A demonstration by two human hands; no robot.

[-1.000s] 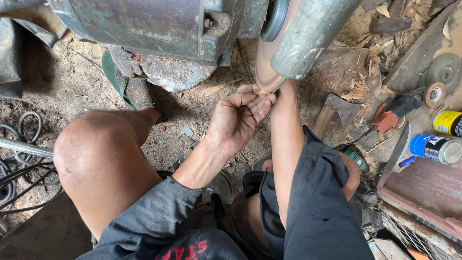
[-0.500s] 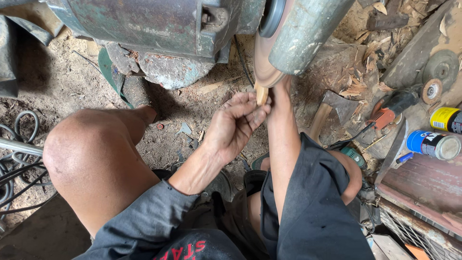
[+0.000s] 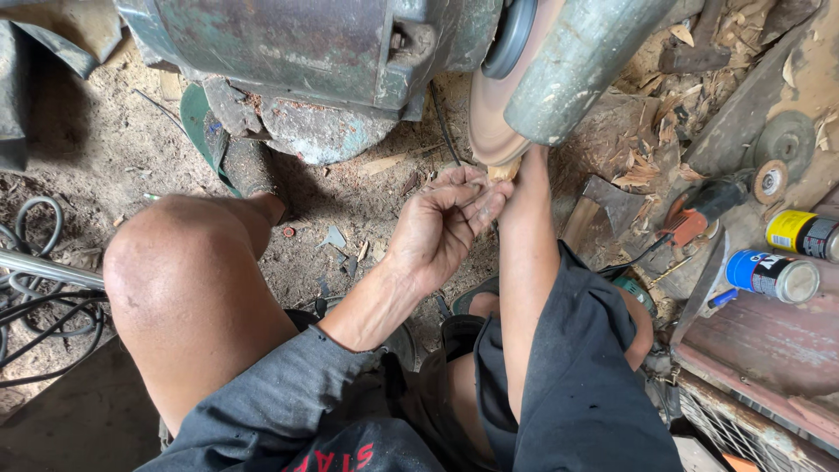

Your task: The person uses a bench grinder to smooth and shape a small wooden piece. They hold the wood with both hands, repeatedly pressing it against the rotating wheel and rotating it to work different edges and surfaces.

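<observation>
Down between my bare knees, on a dirt floor (image 3: 105,166) littered with wood chips, I crouch in front of a worn green motor housing (image 3: 288,52) that drives a flat sanding disc (image 3: 489,122). My left hand (image 3: 441,232) is curled, fingertips pinched on a small pale piece of wood (image 3: 504,170) and pressing it against the lower edge of the disc, probably so the face can shape it. My right forearm runs straight up beside it, but my right hand (image 3: 535,162) slips behind a grey metal cylinder (image 3: 581,65) that sits over the disc, so I cannot tell whether it grips the wood or only steadies it. Both arms stay close together, seemingly to brace the small piece. Off to my right, well apart from the disc, lie a yellow can (image 3: 802,234), a blue can (image 3: 773,275) and spare grinding discs (image 3: 784,140) on a rusty ledge. Black cables (image 3: 31,253) coil by my left knee.
</observation>
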